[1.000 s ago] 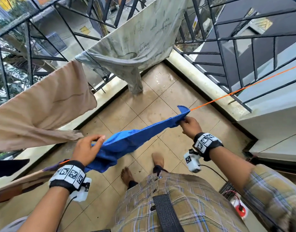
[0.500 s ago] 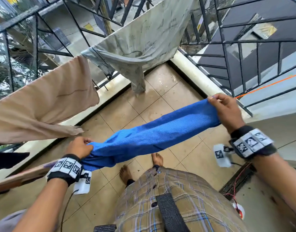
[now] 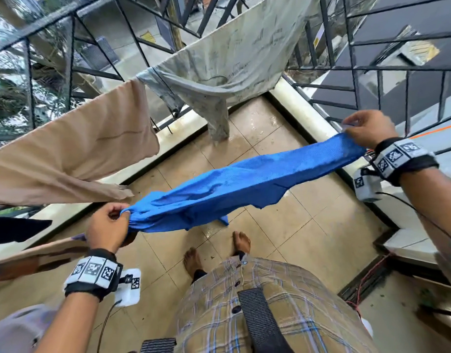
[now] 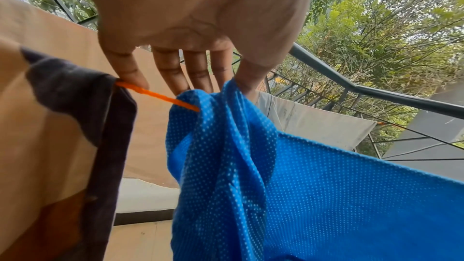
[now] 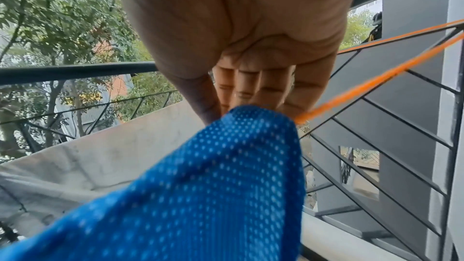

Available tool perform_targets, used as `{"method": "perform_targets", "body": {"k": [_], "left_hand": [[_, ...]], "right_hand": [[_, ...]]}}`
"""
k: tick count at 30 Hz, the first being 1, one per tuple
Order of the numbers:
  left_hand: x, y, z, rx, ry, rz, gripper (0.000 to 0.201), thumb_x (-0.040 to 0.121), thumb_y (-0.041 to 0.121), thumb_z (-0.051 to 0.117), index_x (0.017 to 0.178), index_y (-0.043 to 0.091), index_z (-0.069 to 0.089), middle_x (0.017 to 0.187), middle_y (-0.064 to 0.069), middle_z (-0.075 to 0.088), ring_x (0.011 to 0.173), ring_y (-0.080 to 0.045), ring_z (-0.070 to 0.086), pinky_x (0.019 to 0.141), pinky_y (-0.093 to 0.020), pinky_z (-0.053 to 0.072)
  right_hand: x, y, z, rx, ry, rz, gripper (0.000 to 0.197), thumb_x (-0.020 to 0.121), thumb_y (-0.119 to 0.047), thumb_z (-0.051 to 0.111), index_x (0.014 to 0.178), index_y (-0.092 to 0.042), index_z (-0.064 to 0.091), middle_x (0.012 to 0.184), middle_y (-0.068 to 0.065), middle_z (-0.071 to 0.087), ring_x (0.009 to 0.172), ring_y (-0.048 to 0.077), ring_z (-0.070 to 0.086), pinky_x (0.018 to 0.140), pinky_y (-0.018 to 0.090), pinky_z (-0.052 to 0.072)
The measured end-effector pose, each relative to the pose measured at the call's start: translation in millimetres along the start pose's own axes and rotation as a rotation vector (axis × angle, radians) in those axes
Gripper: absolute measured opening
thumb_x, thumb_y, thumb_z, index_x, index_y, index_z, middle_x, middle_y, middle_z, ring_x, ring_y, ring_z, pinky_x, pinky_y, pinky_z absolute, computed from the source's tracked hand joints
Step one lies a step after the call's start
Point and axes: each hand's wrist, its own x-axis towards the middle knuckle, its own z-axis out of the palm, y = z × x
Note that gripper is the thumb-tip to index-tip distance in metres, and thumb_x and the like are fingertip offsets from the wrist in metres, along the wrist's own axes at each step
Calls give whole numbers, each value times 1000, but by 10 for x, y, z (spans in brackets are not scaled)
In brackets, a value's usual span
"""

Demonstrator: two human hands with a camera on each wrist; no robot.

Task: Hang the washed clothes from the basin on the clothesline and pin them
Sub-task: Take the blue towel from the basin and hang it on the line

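A blue mesh garment (image 3: 244, 179) is stretched along the orange clothesline (image 3: 433, 129) between my two hands. My left hand (image 3: 110, 222) pinches its bunched left end (image 4: 213, 102) between thumb and fingers, and the orange line (image 4: 155, 94) shows beside it. At the other side my right hand (image 3: 367, 128) pinches the far end (image 5: 251, 126), just where the line (image 5: 376, 82) comes out. The basin and any pins are out of sight.
A tan cloth (image 3: 74, 149) and a grey stained cloth (image 3: 232, 59) hang on another line by the black railing (image 3: 372, 39). A dark garment (image 4: 83, 106) hangs just left of the blue one. My bare feet (image 3: 194, 261) stand on wet tiles.
My right hand has slid right along the line, pulling the blue garment out from a short bunch to a long stretched band. The left hand closed into a pinch on the left end.
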Motion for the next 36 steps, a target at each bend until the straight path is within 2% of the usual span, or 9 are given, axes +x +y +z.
{"method": "perform_targets", "body": {"k": [6, 9, 14, 18, 22, 26, 31, 34, 36], "left_hand": [[-64, -86, -19, 14, -51, 44, 7, 84, 15, 74, 91, 15, 73, 87, -8, 72, 88, -28, 68, 76, -22, 46], [-70, -85, -7, 91, -94, 59, 13, 86, 18, 73, 99, 16, 73, 99, -8, 73, 97, -28, 66, 87, -33, 46], [-18, -134, -44, 204, -230, 349, 24, 87, 21, 70, 111, 25, 73, 110, -1, 69, 103, -25, 62, 96, -40, 46], [-16, -176, -25, 403, -303, 373, 26, 82, 30, 76, 107, 34, 73, 106, 5, 70, 99, -26, 65, 85, -47, 53], [-23, -109, -85, 431, -236, 459, 15, 82, 20, 78, 97, 19, 78, 95, -2, 74, 92, -30, 66, 77, -39, 48], [-30, -165, -235, 280, -167, 550, 21, 81, 4, 78, 91, 23, 77, 91, -6, 75, 89, -25, 67, 83, -28, 44], [-127, -299, -442, 139, -35, 488, 18, 86, 2, 72, 95, 17, 75, 91, -9, 75, 85, 25, 52, 81, -2, 36], [-171, -376, -565, 57, 90, 415, 11, 94, 21, 62, 99, 20, 72, 86, 18, 70, 80, 21, 54, 77, -3, 38], [-196, -361, -626, -21, 121, 403, 17, 95, 35, 52, 101, 32, 68, 87, 14, 66, 82, 18, 55, 79, -6, 41]], "right_hand": [[-185, 73, 235, -115, -33, -45, 8, 80, -27, 68, 86, -33, 67, 91, -3, 70, 96, 29, 66, 87, 38, 53], [-297, 126, 261, -115, -84, -141, 7, 84, -33, 68, 90, -31, 70, 87, -4, 71, 88, 25, 65, 81, 35, 51], [-341, 289, 211, -174, -287, -282, 19, 89, -32, 65, 105, -29, 75, 97, -1, 72, 98, 22, 62, 87, 33, 48], [-306, 291, 125, -229, -447, -243, 16, 91, -34, 62, 97, -29, 76, 99, 3, 72, 97, 25, 62, 94, 40, 49], [-283, 194, -6, -266, -506, -307, 16, 91, -32, 66, 80, -25, 75, 81, 7, 70, 85, 27, 64, 76, 34, 49], [-294, 232, -104, -146, -335, -402, 10, 90, -27, 68, 84, -23, 76, 78, 4, 71, 78, 27, 63, 69, 31, 42], [-380, 508, -56, 21, 33, -483, 16, 92, -23, 67, 94, -9, 76, 81, 5, 66, 80, 28, 61, 73, 29, 40], [-461, 692, -90, 53, 201, -507, 18, 93, -20, 64, 96, -6, 74, 79, 16, 63, 76, 35, 58, 72, 34, 42], [-541, 793, -123, 35, 281, -537, 18, 94, -18, 63, 96, -4, 74, 78, 20, 63, 75, 36, 56, 73, 36, 40]]}}
